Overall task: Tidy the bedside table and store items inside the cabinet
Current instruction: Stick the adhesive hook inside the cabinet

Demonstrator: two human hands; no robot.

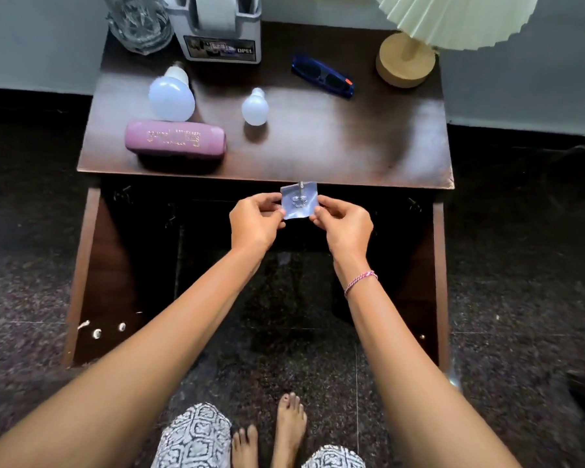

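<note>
The person stands at the near edge of the dark wooden bench [318,143] and holds a small clear plastic packet [299,202] just in front of that edge, above the open cabinet [217,231] below. The left hand [255,221] pinches the packet's left side and the right hand [343,222] pinches its right side, so each grip is closed on the packet; something small and metallic shows inside it, too small to name. The step in hand looks like sorting one small item before storing it. The next move probably calls for lowering the packet into the dark cabinet space, or passing it to one hand so the other can reach for more. Left on the bench are a pink glasses case [175,140] near the left front, a large bulb [172,96] just behind it, a small bulb [255,108] towards the middle, blue sunglasses [323,77] farther right, a lamp [406,59] with a pleated shade at the far right corner, a glass jar [137,23] at the far left and a white holder [222,32] beside it. The cabinet doors appear swung open to either side. The floor is dark speckled stone, and a pale wall stands behind the bench.
</note>
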